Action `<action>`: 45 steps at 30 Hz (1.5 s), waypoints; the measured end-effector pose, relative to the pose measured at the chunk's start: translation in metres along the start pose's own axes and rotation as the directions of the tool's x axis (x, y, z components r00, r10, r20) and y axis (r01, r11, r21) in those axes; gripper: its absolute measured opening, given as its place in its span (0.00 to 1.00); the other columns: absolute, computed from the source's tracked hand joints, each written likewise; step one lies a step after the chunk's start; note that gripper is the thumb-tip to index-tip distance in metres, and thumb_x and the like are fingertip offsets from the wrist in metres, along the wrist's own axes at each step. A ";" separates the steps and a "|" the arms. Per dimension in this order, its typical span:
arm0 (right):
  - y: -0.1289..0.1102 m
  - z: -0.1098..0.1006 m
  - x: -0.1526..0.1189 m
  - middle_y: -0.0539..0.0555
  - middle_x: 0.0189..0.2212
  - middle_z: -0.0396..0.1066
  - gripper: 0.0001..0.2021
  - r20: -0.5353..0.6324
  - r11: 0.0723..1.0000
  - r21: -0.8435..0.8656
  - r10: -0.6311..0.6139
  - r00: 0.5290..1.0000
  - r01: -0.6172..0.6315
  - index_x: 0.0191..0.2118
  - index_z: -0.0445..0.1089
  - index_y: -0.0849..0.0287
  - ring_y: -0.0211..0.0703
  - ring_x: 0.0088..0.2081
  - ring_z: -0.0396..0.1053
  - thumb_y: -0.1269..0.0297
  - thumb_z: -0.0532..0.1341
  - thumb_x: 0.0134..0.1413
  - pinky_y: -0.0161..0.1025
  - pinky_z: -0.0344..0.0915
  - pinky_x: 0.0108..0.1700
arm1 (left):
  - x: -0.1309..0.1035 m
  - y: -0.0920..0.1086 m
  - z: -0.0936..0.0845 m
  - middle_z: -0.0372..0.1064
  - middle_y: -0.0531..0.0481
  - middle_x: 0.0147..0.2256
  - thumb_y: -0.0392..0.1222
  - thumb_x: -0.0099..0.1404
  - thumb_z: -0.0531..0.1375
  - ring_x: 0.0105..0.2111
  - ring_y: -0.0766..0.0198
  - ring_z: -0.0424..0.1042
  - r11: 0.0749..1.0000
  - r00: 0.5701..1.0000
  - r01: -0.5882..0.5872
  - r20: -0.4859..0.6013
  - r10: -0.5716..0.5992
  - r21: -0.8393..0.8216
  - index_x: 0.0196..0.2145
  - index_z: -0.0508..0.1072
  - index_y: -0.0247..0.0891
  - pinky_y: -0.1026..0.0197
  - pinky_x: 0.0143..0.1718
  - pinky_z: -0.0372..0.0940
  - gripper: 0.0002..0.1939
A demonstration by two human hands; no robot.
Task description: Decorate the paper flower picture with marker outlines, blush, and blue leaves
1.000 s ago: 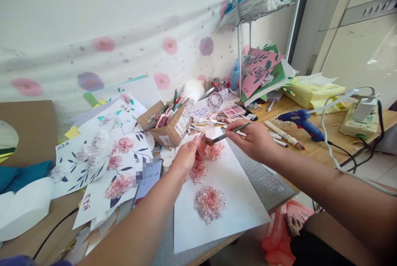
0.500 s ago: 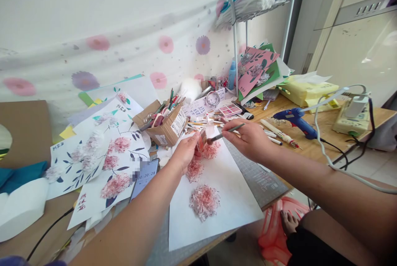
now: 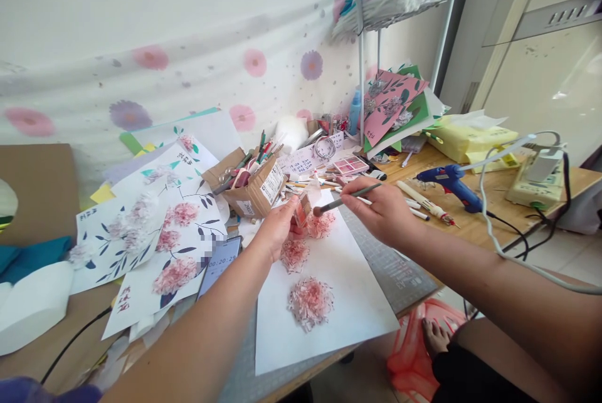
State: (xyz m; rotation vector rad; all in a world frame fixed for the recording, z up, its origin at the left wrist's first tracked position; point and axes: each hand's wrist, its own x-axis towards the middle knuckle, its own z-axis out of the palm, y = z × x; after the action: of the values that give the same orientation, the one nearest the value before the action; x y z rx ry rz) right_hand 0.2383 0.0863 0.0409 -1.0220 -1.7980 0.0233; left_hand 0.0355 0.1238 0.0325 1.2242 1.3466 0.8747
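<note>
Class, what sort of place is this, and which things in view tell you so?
Probably a craft corner in a home or small studio: a blue glue gun, a cardboard box crammed with tools, and pink paper-like flowers on a white sheet.

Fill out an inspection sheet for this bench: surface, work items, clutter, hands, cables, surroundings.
Surface: wooden table; grey cutting mat partly under a white sheet.
Work items: three pink ruffled flowers on the sheet; small palette and brush, bristles close to the palette, contact unclear.
Clutter: heavy; cardboard box of pens, phone, flower pictures at left.
Hands: left hand holds the palette; right hand holds the brush.
Cables: white cable by the right forearm; black cable at lower left.
Surroundings: patterned wall covering, rack, red plastic bag on the floor.
</note>
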 end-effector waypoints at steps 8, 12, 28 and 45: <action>-0.002 0.007 -0.001 0.55 0.29 0.72 0.06 0.055 0.997 -0.039 -0.058 0.997 0.061 0.31 0.69 0.58 0.45 0.33 0.69 0.66 0.56 0.57 0.40 0.64 0.38 | -0.002 -0.003 -0.004 0.68 0.50 0.33 0.51 0.69 0.53 0.27 0.68 0.68 0.995 1.000 0.007 0.019 -0.005 -0.096 0.41 0.69 0.33 0.62 0.28 0.66 0.17; -0.003 0.006 0.001 0.54 0.28 0.73 0.06 0.088 0.996 -0.078 -0.043 0.995 0.050 0.30 0.70 0.58 0.46 0.33 0.70 0.67 0.57 0.55 0.40 0.63 0.37 | -0.001 -0.002 -0.009 0.68 0.50 0.33 0.52 0.69 0.53 0.27 0.68 0.68 0.987 1.000 0.012 0.021 -0.008 -0.160 0.40 0.69 0.34 0.62 0.28 0.66 0.17; -0.027 0.009 -0.006 0.52 0.25 0.73 0.06 0.308 0.979 0.175 0.050 0.950 -0.108 0.31 0.70 0.59 0.40 0.27 0.71 0.65 0.58 0.54 0.36 0.65 0.31 | -0.065 -0.044 -0.074 0.74 0.41 0.32 0.48 0.62 0.57 0.33 0.57 0.73 0.878 1.000 -0.013 -0.004 0.013 -0.478 0.37 0.71 0.31 0.53 0.41 0.67 0.15; -0.043 -0.010 -0.013 0.49 0.22 0.68 0.06 0.463 0.936 0.259 0.096 0.881 -0.238 0.30 0.69 0.56 0.38 0.25 0.66 0.63 0.59 0.56 0.35 0.62 0.28 | -0.076 -0.052 -0.063 0.72 0.45 0.35 0.51 0.62 0.59 0.36 0.57 0.71 0.871 0.993 -0.078 0.044 0.114 -0.485 0.37 0.71 0.36 0.52 0.44 0.66 0.15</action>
State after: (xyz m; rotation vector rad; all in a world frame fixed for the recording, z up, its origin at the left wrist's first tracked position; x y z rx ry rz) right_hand 0.2206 0.0457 0.0549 -0.9927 -2.0207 0.6800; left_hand -0.0431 0.0472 0.0098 0.9215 0.9338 1.1464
